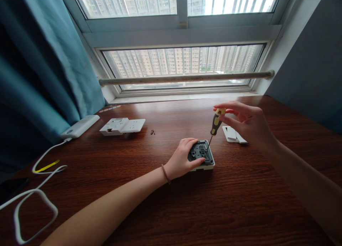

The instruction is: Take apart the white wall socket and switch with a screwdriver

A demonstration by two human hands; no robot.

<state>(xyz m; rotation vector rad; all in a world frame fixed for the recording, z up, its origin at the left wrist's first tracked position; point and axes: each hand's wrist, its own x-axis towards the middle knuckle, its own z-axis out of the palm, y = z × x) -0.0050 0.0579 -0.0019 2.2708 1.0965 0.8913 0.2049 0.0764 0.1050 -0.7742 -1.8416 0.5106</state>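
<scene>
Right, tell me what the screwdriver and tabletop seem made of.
Screwdriver: matte-looking plastic or rubber handle, judging by its two-tone moulding; shaft likely metal, being thin and grey.
Tabletop: glossy wood or laminate, from its brown grain and window glare.

No readable text, label or number shows on anything here.

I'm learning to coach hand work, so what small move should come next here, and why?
Probably a slight twist of the screwdriver by the right hand: its tip appears to sit inside the open plastic housing, and the left hand already steadies that. Which way to turn, I cannot tell.
</scene>
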